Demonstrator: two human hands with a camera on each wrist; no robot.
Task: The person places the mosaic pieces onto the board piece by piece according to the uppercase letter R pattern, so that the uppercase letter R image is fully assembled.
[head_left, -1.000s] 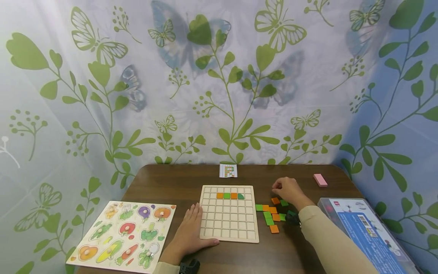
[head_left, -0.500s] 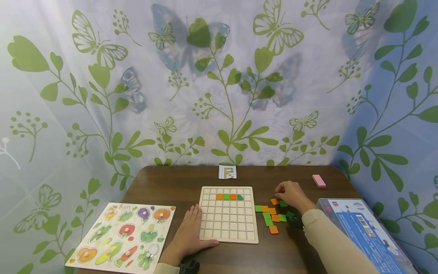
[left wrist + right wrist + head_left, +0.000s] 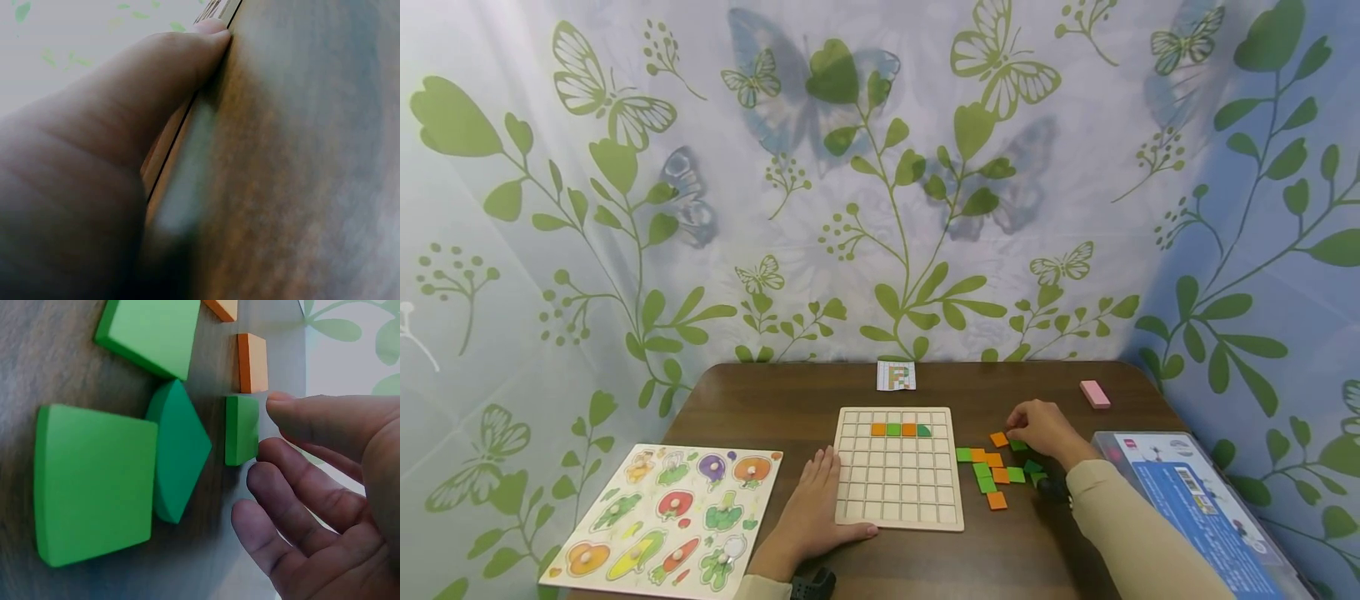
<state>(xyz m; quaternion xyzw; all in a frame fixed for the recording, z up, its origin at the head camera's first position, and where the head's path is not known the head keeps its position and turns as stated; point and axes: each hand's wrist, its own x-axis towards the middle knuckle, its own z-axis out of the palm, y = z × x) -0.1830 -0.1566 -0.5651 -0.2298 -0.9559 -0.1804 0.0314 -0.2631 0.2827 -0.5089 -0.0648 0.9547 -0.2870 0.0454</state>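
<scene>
Two hands were seen in the head view: a left hand [image 3: 808, 517] at lower centre and a right hand [image 3: 1047, 429] right of centre. One gridded board [image 3: 898, 477] was counted at lower centre, bearing four pieces: two orange [image 3: 878, 430], one light green [image 3: 893, 430], one dark green [image 3: 924, 431]. Right of it, five loose orange tiles [image 3: 997, 501], six light green tiles [image 3: 987, 485], one partly hidden, and one dark green piece [image 3: 1032, 467] were counted. One picture board [image 3: 757, 500] was seen at lower left, one small card [image 3: 896, 376] at centre, one pink block [image 3: 1095, 394] and one case [image 3: 1206, 508] at right.
</scene>
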